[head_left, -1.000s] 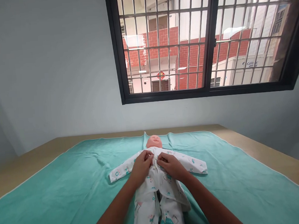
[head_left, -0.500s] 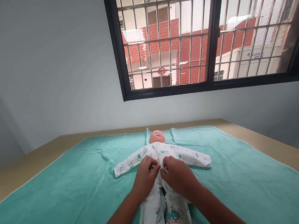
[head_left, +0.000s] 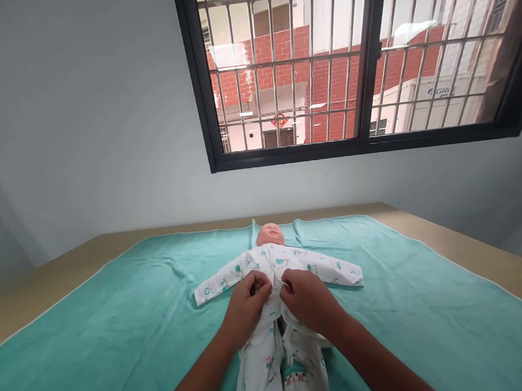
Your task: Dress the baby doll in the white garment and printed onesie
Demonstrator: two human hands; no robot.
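A baby doll [head_left: 270, 234] lies on its back, its head toward the wall. It wears a white long-sleeved baby shirt [head_left: 326, 266] with a teal print, sleeves spread out to both sides, and matching trousers [head_left: 257, 368]. Over the shirt's front, my left hand [head_left: 250, 306] is closed in a pinch at the left of the middle opening; what its fingertips hold is hidden. Opposite it, my right hand [head_left: 308, 296] pinches the edge of the right front panel, a bit of white cloth showing between thumb and finger. A small dark gap shows between shirt and trousers.
A teal blanket [head_left: 131, 329] with light edging covers most of the wooden table [head_left: 461, 247]. Behind it rises a pale wall [head_left: 104, 123] with a dark-framed, barred window [head_left: 289, 155].
My hands have moved slightly apart at the shirt's front, and the right one now shows a pinched cloth edge. The view has shifted a little; the doll lies as before.
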